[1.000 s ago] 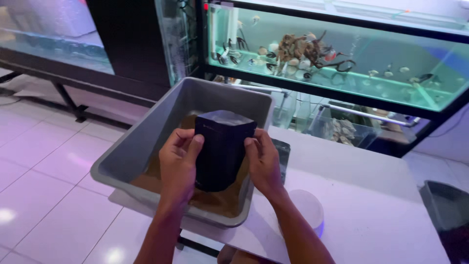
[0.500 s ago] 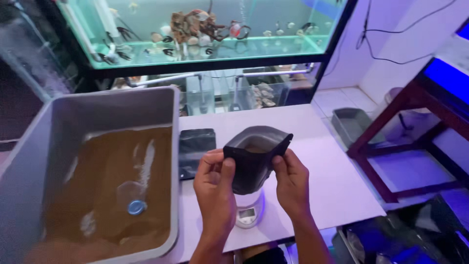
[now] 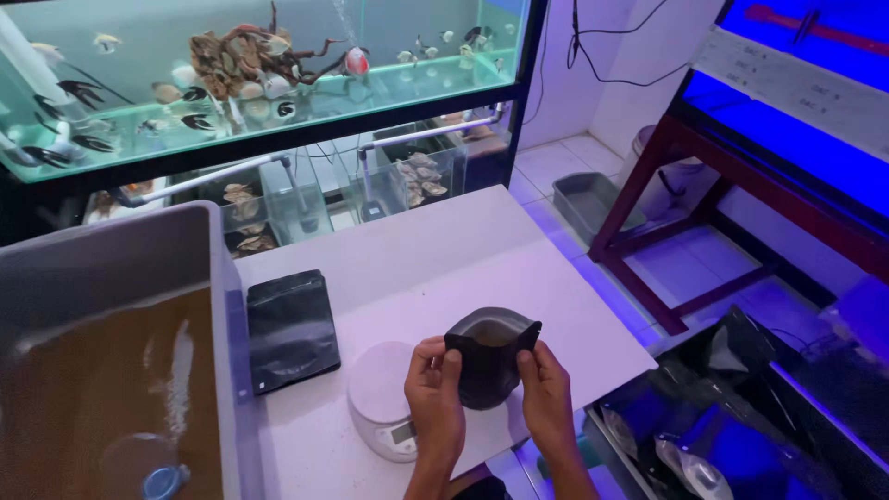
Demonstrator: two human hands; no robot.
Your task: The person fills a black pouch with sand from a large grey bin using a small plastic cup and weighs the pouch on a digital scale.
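Both my hands hold a black stand-up pouch [image 3: 488,356] upright over the white table [image 3: 435,241], its mouth spread open toward me. My left hand [image 3: 432,400] grips its left side and my right hand [image 3: 546,398] grips its right side. Just left of the pouch, a small white round scale [image 3: 384,407] sits on the table. A flat stack of black pouches [image 3: 290,329] lies further left. A grey tub [image 3: 102,278] with brown sandy water and a small blue-lidded cup [image 3: 162,481] fills the left edge.
A lit fish tank [image 3: 250,74] with fish and driftwood stands behind the table, smaller glass tanks below it. At right are a dark red stand [image 3: 667,176], a grey bin [image 3: 593,199] on the floor, and blue-lit bins with bags.
The pouch came out of the grey tub and moved right, over the table near the scale. My view swung right, away from the tub.
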